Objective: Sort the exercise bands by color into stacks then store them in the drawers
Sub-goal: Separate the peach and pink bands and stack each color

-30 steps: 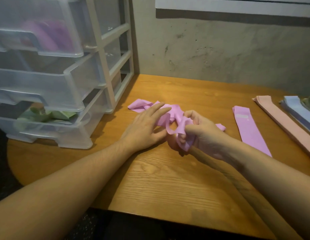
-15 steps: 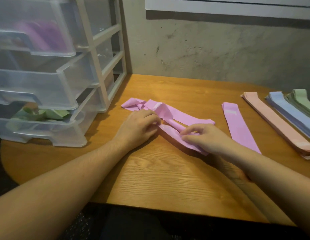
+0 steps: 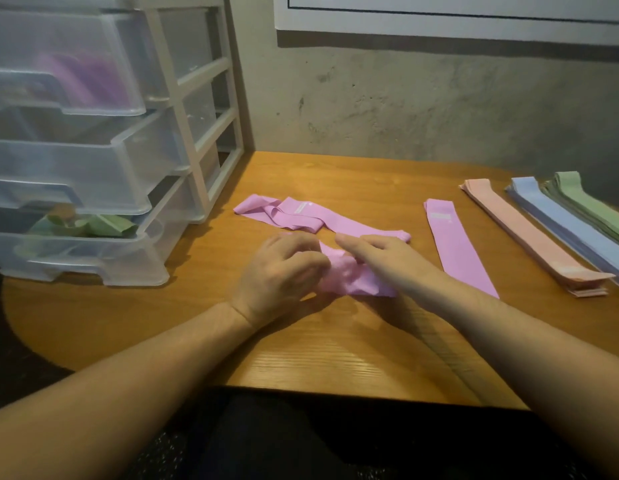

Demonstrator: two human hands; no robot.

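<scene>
Mid-sort on the pink pile: left hand (image 3: 278, 271) and right hand (image 3: 377, 258) both pinching a crumpled pink band (image 3: 349, 277) on the table (image 3: 162, 323) (still bunched), next needing flattening, then laying on the flat pink band (image 3: 457, 247).

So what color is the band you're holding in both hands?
Pink. The head view shows the band crumpled between the left hand and right hand.
</scene>
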